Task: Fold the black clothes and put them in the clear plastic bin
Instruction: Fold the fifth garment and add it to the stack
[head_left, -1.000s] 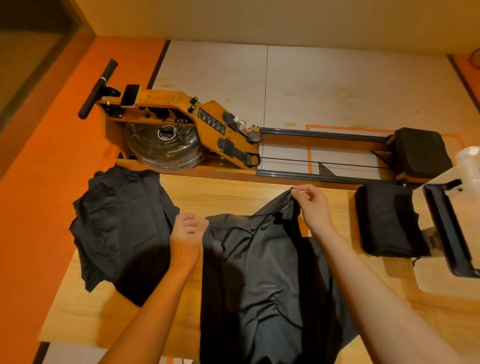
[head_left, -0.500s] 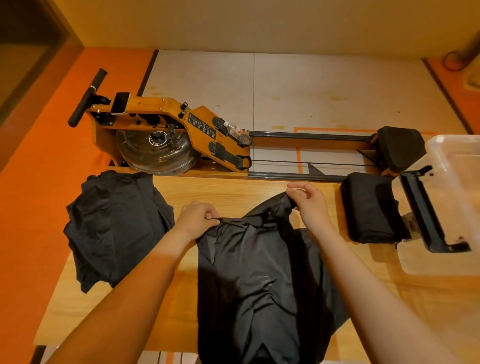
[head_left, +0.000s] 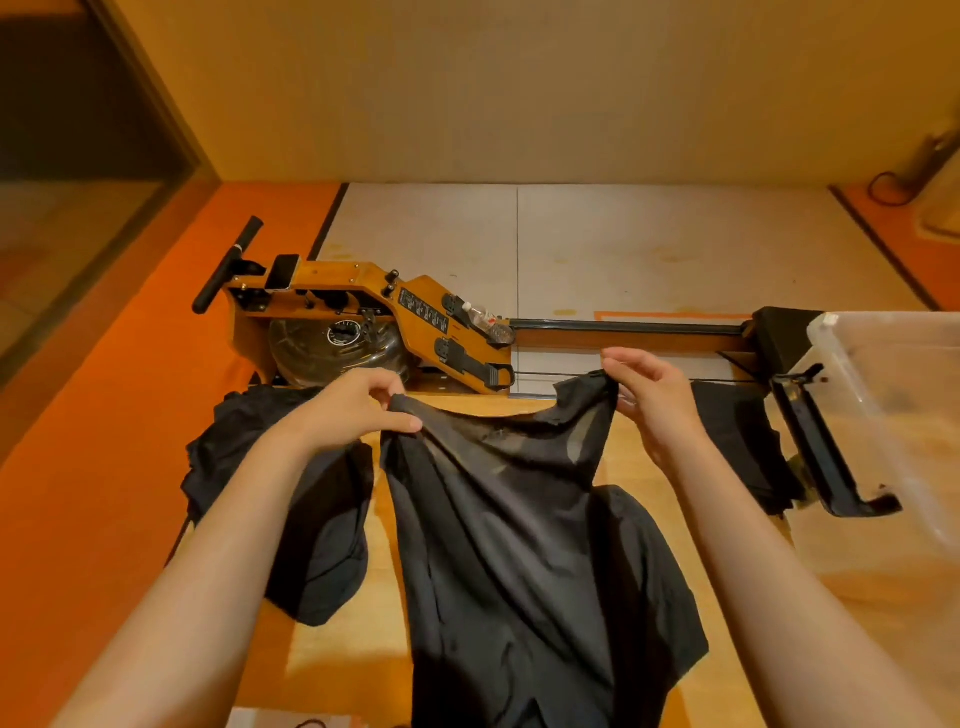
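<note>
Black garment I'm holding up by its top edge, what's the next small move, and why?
Probably lay the black garment flat on the table and smooth it. The left grip and right grip pinch its top corners, raised above the table, and its lower right part lies bunched, so it likely needs spreading before any fold.

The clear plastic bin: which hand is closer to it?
Right. The right hand pinches one top corner of the black garment, left of the clear plastic bin; the left hand pinches the other corner, farther left, across the garment.
</note>
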